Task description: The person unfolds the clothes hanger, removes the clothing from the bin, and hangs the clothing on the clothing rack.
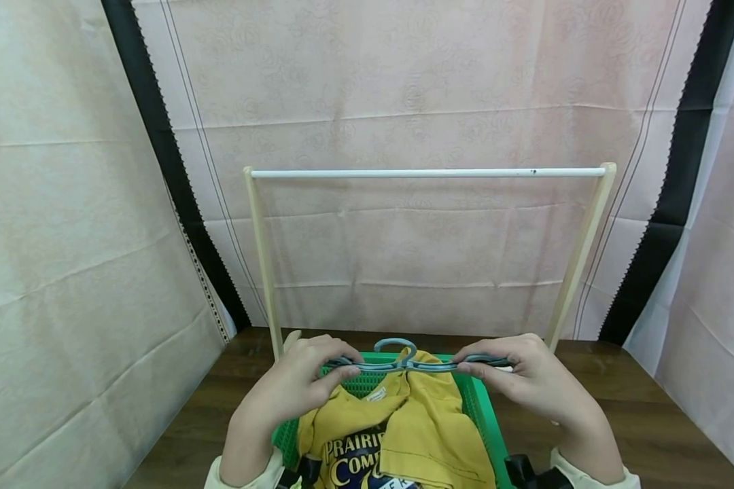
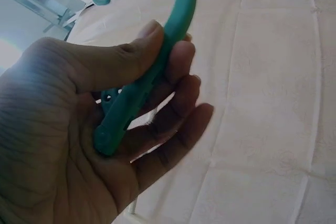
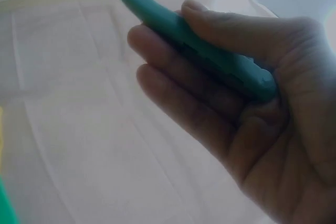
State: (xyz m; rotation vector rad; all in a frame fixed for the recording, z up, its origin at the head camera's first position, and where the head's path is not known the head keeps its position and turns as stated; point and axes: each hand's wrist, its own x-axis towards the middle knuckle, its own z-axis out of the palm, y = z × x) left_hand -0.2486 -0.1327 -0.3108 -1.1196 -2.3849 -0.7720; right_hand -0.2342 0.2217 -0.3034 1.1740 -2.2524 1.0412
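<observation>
A teal clothes hanger [image 1: 404,365] is held level above the basket, its hook curving up at the middle. My left hand [image 1: 308,373] pinches one arm of it between thumb and fingers. On the other arm, my right hand [image 1: 520,367] has the same thumb-and-finger grip. Both wrist views show the hanger [image 2: 139,90] crossing the palm, with the thumb laid on top. Below it, a yellow T-shirt [image 1: 434,435] with dark printed lettering lies crumpled in the green basket [image 1: 486,421]. Part of the shirt's collar is behind the hanger.
Behind the basket stands a rack with a white crossbar [image 1: 428,173] and two cream posts [image 1: 578,258]. The brown wooden table [image 1: 587,380] lies beneath. Pale fabric walls [image 1: 428,81] with black trim enclose the back and sides.
</observation>
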